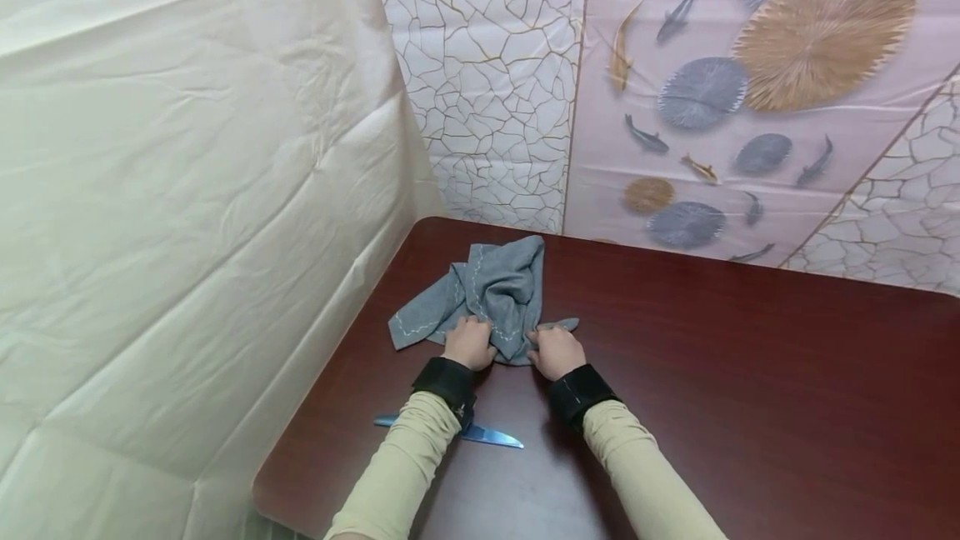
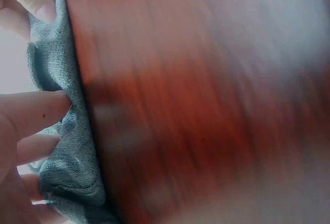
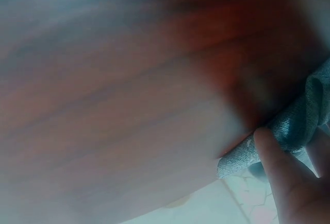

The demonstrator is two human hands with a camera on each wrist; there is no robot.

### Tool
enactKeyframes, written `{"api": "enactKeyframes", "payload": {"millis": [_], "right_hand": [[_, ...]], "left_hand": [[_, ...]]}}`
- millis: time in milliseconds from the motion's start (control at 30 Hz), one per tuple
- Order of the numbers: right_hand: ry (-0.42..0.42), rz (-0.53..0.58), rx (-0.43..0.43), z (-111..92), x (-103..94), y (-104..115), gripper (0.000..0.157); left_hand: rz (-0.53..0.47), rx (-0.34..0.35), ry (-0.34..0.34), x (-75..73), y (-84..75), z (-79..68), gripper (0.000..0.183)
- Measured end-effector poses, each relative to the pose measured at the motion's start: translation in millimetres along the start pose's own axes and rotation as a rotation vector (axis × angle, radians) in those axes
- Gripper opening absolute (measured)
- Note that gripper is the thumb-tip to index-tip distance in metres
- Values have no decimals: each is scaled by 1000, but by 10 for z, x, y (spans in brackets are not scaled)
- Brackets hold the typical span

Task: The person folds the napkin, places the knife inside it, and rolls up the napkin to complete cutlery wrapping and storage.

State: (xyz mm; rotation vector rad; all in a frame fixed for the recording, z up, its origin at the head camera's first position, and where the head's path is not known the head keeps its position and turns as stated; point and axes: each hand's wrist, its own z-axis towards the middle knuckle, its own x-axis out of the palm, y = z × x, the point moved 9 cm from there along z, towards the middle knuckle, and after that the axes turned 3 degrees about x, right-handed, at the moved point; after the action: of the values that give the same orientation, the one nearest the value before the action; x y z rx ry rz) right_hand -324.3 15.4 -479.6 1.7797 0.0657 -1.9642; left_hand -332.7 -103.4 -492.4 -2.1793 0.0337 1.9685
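A crumpled grey cloth (image 1: 506, 269) with white stitched lines lies on the dark red-brown table (image 1: 720, 407). At its near edge, my left hand (image 1: 469, 343) pinches the fabric. The left wrist view shows the thumb on the cloth's folded edge (image 2: 77, 147) with fingers behind it. My right hand (image 1: 558, 351) grips the same edge further right, and a narrow grey end of cloth (image 1: 564, 324) sticks out beyond it. In the right wrist view, a fingertip (image 3: 263, 137) presses on the rolled edge.
A knife with a shiny blue blade (image 1: 491, 437) lies on the table below the hands, partly hidden by the left forearm. Cream sheeting (image 1: 187, 232) hangs along the left side. Patterned panels (image 1: 495, 90) stand behind the table's far edge.
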Motion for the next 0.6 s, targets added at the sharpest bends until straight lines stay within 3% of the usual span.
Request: {"api": "enactKeyframes", "payload": {"millis": [333, 600], "right_hand": [[-25, 16, 55, -197, -104, -257, 28], [-45, -30, 44, -342, -194, -423, 27]], "left_hand": [[15, 67, 26, 41, -359, 23, 32], [22, 114, 62, 25, -666, 0, 29]]}}
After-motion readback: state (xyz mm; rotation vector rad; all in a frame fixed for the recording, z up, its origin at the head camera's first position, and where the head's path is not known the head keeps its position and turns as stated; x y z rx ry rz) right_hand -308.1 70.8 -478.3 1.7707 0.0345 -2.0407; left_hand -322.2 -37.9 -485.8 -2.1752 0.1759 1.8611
